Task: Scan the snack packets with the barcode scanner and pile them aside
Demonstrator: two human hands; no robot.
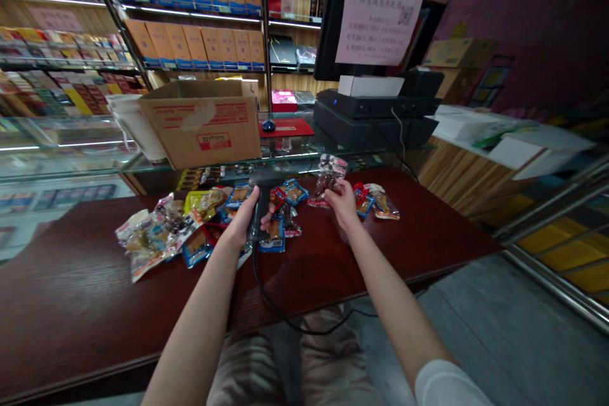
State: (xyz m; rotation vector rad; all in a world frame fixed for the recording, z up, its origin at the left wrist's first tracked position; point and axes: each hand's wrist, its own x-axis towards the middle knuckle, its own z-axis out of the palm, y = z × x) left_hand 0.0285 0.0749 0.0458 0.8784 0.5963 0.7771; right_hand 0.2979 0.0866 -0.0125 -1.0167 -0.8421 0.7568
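My left hand (pixel 248 216) is wrapped round the grip of a black barcode scanner (pixel 259 203), its cable running down past the table edge. In my right hand (pixel 341 200) I pinch a clear and pink snack packet (pixel 328 174) with dark contents, held up above the table. Under and beside the scanner lie blue-edged snack packets (pixel 273 236). To the left a heap of clear snack bags (pixel 159 231) spreads out, with a yellow packet (pixel 204 202) on it. Right of my right hand lie a few more packets (pixel 384 202).
An open cardboard box (pixel 204 127) stands on the glass counter (pixel 295 165) behind the dark wooden table (pixel 71 285). Beside it is a white bucket-like container (pixel 140 127). A monitor with a paper notice (pixel 378 22) stands at the back right. A metal rail (pixel 547 273) is at right.
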